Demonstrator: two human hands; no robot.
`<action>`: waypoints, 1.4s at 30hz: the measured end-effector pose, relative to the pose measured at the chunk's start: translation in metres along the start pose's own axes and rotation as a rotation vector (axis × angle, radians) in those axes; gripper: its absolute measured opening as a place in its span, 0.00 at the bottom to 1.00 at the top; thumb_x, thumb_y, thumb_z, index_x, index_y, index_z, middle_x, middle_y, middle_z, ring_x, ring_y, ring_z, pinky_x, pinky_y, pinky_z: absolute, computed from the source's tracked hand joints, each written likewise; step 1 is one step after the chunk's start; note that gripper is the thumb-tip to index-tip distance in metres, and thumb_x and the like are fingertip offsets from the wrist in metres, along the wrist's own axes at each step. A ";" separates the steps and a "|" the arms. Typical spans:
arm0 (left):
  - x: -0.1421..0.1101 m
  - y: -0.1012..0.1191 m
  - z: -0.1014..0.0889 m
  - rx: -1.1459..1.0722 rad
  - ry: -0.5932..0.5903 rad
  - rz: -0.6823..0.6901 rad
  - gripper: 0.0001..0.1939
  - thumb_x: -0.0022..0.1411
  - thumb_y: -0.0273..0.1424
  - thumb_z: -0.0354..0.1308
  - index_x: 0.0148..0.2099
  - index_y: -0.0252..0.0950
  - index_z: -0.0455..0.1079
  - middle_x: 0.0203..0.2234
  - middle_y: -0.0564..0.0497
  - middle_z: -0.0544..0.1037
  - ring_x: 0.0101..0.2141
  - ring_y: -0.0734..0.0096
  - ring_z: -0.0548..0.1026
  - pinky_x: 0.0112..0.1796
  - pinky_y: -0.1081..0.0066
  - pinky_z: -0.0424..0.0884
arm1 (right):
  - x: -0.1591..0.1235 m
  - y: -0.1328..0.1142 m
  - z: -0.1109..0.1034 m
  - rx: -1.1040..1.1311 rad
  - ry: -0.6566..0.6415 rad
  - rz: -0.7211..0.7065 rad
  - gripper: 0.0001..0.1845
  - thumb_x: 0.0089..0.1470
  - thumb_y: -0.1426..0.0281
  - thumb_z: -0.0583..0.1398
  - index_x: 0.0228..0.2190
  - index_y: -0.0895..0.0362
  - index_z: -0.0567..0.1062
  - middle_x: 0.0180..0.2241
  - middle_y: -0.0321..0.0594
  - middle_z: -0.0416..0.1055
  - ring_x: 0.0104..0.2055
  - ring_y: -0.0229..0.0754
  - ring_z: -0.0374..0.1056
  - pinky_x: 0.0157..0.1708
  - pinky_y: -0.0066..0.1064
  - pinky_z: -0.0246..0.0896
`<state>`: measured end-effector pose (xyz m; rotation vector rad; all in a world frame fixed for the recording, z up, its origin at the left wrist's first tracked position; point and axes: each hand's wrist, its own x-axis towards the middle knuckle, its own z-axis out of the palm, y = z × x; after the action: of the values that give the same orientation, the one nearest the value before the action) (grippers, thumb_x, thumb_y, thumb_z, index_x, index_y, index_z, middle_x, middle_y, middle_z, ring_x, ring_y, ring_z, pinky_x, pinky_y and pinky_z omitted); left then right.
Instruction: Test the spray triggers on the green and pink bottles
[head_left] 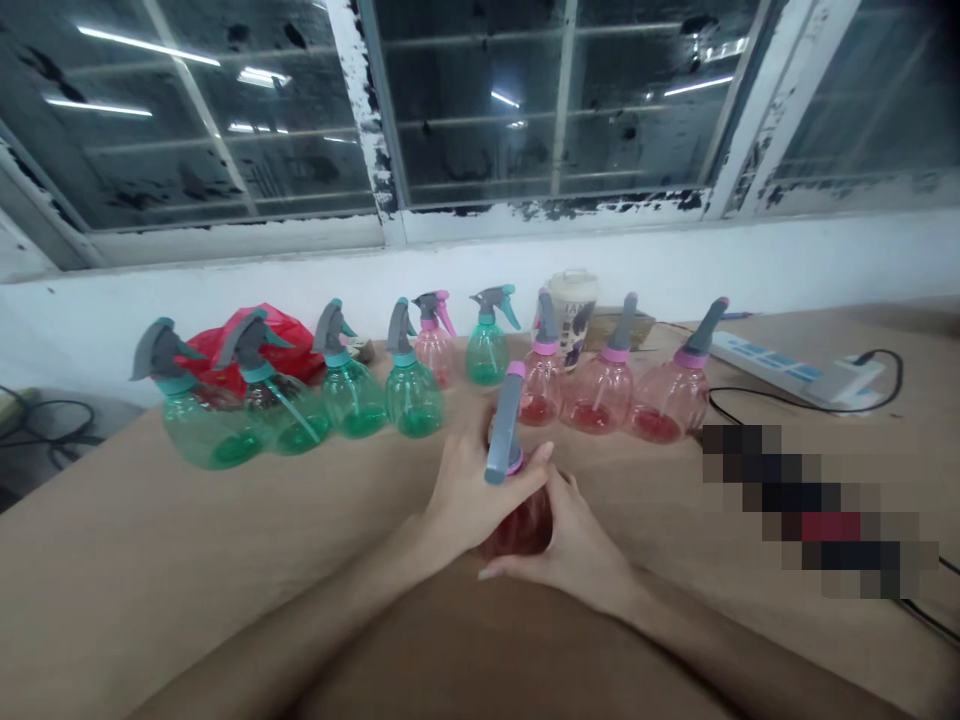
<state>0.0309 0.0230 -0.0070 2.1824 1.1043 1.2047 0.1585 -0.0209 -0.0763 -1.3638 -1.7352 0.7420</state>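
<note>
A pink spray bottle with a grey and pink trigger head stands close to me at the table's near side. Around its neck, just under the head, my left hand is closed. My right hand wraps the bottle's body from the right, thumb low across its front. Behind my hands, several green spray bottles stand in a row to the left. Three pink spray bottles line up to the right. Farther back are another pink spray bottle and a green spray bottle.
A red plastic bag lies behind the green bottles. A paper cup and a small cardboard box stand near the wall. On the right are a white power strip, black cables and a blurred-out patch. Windows rise behind the wooden table.
</note>
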 end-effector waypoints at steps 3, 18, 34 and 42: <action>-0.002 -0.002 0.001 -0.018 0.016 -0.007 0.18 0.55 0.38 0.59 0.46 0.38 0.63 0.21 0.58 0.69 0.24 0.71 0.71 0.28 0.69 0.68 | 0.001 0.000 -0.001 -0.016 0.001 -0.015 0.45 0.30 0.53 0.71 0.49 0.54 0.62 0.50 0.46 0.63 0.56 0.57 0.57 0.54 0.55 0.54; -0.005 -0.007 0.003 -0.042 0.075 0.009 0.22 0.56 0.36 0.59 0.52 0.38 0.62 0.34 0.50 0.76 0.33 0.65 0.75 0.36 0.64 0.71 | 0.005 -0.003 -0.005 0.100 -0.023 -0.132 0.48 0.33 0.58 0.71 0.54 0.52 0.60 0.52 0.46 0.66 0.55 0.55 0.62 0.53 0.51 0.59; -0.017 -0.013 0.005 -0.069 0.012 -0.059 0.19 0.57 0.34 0.58 0.51 0.39 0.62 0.35 0.50 0.76 0.36 0.66 0.75 0.40 0.62 0.72 | 0.004 -0.007 -0.005 0.235 -0.043 -0.162 0.38 0.35 0.64 0.71 0.48 0.53 0.62 0.48 0.43 0.68 0.51 0.50 0.66 0.50 0.47 0.63; -0.035 -0.021 0.002 -0.192 -0.083 -0.089 0.20 0.56 0.36 0.58 0.50 0.36 0.63 0.44 0.44 0.75 0.45 0.61 0.74 0.46 0.58 0.70 | 0.004 -0.010 -0.005 0.286 -0.051 -0.167 0.43 0.35 0.67 0.71 0.52 0.50 0.59 0.52 0.41 0.66 0.53 0.49 0.65 0.52 0.47 0.62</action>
<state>0.0128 0.0078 -0.0397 1.9986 0.9971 1.1218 0.1570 -0.0195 -0.0645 -1.0026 -1.6829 0.8973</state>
